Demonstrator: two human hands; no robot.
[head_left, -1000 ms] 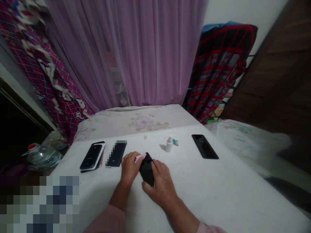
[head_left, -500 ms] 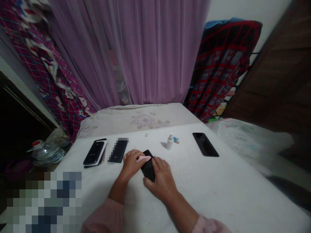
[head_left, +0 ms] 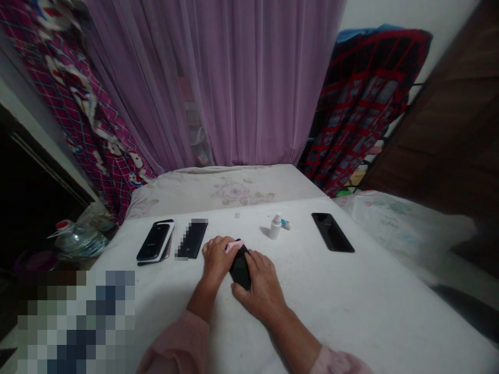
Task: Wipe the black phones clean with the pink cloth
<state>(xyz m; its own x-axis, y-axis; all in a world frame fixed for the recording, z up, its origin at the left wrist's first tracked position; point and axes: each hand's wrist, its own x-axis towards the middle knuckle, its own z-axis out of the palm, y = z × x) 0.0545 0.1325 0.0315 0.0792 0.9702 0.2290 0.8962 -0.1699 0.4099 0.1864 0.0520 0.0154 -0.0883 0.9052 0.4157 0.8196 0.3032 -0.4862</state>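
Observation:
A black phone [head_left: 239,271] lies on the white-covered surface between my hands. My left hand [head_left: 219,258] is closed on a small pink cloth [head_left: 234,245], pressed against the upper left part of the phone. Along the phone's right edge my right hand [head_left: 263,280] grips it, thumb at the lower end and fingers near the top. Beyond my right hand stand a small white spray bottle [head_left: 275,227] and, just behind it, a little blue-and-white item [head_left: 286,224] whose kind I cannot make out.
On the left lie stacked phones [head_left: 155,241] and a dark phone [head_left: 195,240], partly pixelated. Another black phone [head_left: 332,232] rests at the right. A tiny clear square [head_left: 237,215] sits near the back. Purple curtains [head_left: 253,83] hang behind; a large plastic bottle [head_left: 80,239] stands off the left edge.
My left hand has moved the pink cloth up toward the phone's top left corner. The right hand keeps its hold on the phone. The whole view has shifted slightly.

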